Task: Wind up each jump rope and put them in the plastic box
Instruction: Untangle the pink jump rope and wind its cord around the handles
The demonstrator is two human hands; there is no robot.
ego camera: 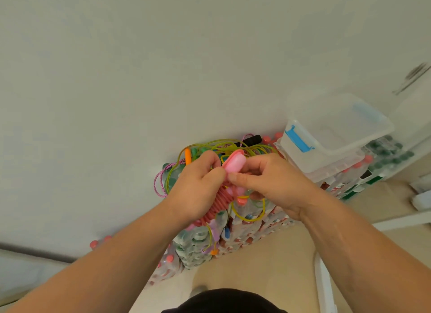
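My left hand [198, 186] grips a pink jump rope [217, 207] whose red cord is wound in tight coils around its handles. The pink handle ends [234, 163] stick up between both hands. My right hand [272, 184] pinches the rope near those ends with thumb and fingers. Behind my hands lies a tangle of other jump ropes [224, 147]: yellow-green cords, an orange handle [188, 156], a black handle [253, 139] and a pink braided cord [158, 182]. The clear plastic box [335, 144] with blue latches stands to the right, and I see no rope in it.
The ropes and box rest on stacked packs of water bottles [198, 247] against a pale wall [140, 79]. More bottle packs [384, 154] run to the right. Beige floor [251, 270] lies below, with a white frame piece [324, 284] at lower right.
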